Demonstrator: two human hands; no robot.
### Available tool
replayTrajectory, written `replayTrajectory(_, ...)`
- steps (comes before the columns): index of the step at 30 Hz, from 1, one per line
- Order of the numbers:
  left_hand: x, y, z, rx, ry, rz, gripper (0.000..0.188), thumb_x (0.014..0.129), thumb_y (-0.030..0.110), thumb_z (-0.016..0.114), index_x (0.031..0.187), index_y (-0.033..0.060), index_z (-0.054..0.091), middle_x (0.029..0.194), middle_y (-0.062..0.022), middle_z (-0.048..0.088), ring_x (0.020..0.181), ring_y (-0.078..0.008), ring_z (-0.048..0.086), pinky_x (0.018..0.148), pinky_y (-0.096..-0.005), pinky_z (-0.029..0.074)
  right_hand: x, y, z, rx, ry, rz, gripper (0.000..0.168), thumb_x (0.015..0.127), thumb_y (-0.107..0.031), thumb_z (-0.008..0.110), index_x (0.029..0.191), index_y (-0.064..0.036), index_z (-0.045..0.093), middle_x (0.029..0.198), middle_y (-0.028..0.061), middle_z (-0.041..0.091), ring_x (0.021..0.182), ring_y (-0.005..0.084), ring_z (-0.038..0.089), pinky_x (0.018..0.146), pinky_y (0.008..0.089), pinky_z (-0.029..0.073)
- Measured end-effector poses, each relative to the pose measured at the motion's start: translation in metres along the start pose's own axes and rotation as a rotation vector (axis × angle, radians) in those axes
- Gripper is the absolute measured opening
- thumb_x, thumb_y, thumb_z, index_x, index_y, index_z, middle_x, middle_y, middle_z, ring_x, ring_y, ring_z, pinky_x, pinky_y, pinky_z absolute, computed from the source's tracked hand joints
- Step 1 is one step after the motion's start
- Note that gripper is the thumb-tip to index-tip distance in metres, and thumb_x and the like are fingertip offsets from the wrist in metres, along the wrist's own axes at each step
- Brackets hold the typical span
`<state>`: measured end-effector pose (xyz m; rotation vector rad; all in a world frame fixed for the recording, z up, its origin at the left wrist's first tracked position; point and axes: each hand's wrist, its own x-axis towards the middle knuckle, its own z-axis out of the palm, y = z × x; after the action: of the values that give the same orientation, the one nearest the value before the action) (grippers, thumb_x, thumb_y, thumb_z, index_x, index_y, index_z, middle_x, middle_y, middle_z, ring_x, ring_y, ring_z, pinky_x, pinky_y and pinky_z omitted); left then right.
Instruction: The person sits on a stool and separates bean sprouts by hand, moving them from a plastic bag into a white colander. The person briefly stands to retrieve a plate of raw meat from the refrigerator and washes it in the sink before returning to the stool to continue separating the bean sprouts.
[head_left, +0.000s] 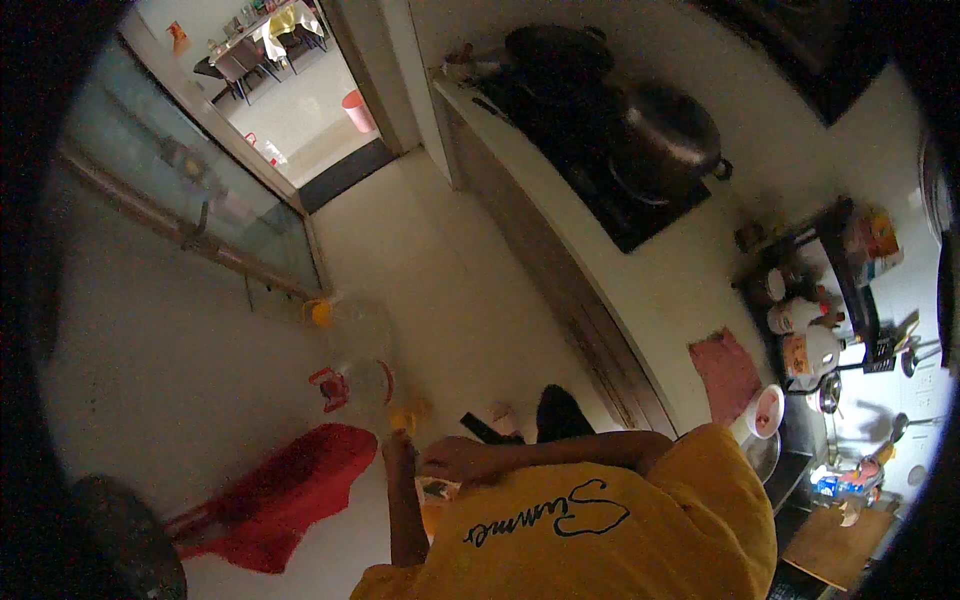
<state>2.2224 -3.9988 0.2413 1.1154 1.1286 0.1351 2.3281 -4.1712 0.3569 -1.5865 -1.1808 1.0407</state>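
My left hand (399, 448) is low in front of my body, its fingertips at a yellow cap or similar yellow part (405, 420); dim light hides whether they grip it. Close beside it, my right hand (456, 457) has curled fingers, and what lies inside them is hidden. Below the right hand, a packet with an orange and white print (438, 491) shows partly against my yellow shirt. Ahead of both hands, large clear plastic bottles stand or lie on the floor, with a yellow cap (321, 312) and a red handle (330, 388) visible.
A red cloth (300, 495) hangs at the left. On the right, the counter (652, 300) carries a hob with a large pot (667, 135), a pink cloth (724, 375), a bowl (766, 411) and a cutting board (836, 544). A glass door (187, 165) stands beside the doorway.
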Motion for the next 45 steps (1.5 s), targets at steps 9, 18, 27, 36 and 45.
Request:
replayTrajectory(9, 0.178, 0.152, 0.109, 0.023, -0.135, 0.159, 0.02, 0.088, 0.021, 0.043, 0.079, 0.0058, 0.052, 0.06, -0.0016, 0.046, 0.049, -0.0108, 0.043, 0.042, -0.0261, 0.035, 0.151, 0.018, -0.132, -0.039, -0.139, -0.136, 0.027, 0.084, -0.025, 0.049, 0.078, 0.0, 0.056, 0.071, 0.0155, 0.057, 0.064, 0.0296, 0.054, 0.059, 0.0423, 0.041)
replayTrajectory(18, 0.276, 0.151, 0.056, 0.067, 0.15, -0.219, 0.021, 0.088, 0.022, 0.043, 0.079, 0.0052, 0.052, 0.06, -0.0027, 0.047, 0.049, -0.0126, 0.044, 0.043, -0.0278, 0.036, 0.333, 0.014, -0.322, -0.166, -0.254, -0.205, 0.025, 0.087, -0.019, 0.044, 0.076, 0.0, 0.055, 0.071, 0.014, 0.06, 0.064, 0.0282, 0.058, 0.061, 0.0384, 0.046)
replayTrajectory(27, 0.338, 0.126, 0.095, -0.111, 0.339, -0.651, 0.021, 0.087, 0.023, 0.044, 0.08, 0.0045, 0.052, 0.061, -0.0039, 0.048, 0.049, -0.0145, 0.045, 0.044, -0.0295, 0.037, 0.516, 0.026, -0.481, 0.057, -0.401, -0.203, 0.049, 0.092, -0.036, 0.04, 0.065, 0.001, 0.058, 0.063, 0.0113, 0.061, 0.059, 0.0215, 0.059, 0.057, 0.0353, 0.046)
replayTrajectory(36, 0.633, 0.356, 0.11, -0.21, 0.208, -0.291, 0.022, 0.086, 0.024, 0.045, 0.08, 0.0038, 0.053, 0.061, -0.0051, 0.048, 0.05, -0.0164, 0.046, 0.045, -0.0312, 0.039, 0.762, 0.036, -0.632, 0.181, -0.293, 0.147, 0.05, 0.093, -0.038, 0.04, 0.067, 0.0, 0.06, 0.063, 0.0065, 0.06, 0.06, 0.0143, 0.056, 0.061, 0.029, 0.047)
replayTrajectory(45, 0.927, 0.768, 0.225, 0.044, -0.025, 0.519, 0.02, 0.087, 0.023, 0.048, 0.093, 0.0051, 0.055, 0.073, -0.0051, 0.056, 0.065, -0.0127, 0.053, 0.057, -0.0262, 0.044, 0.992, 0.067, -0.784, 0.272, -0.005, -0.024, 0.031, 0.093, -0.027, 0.042, 0.098, 0.0, 0.056, 0.087, 0.0057, 0.06, 0.072, 0.0111, 0.056, 0.065, 0.0252, 0.047)
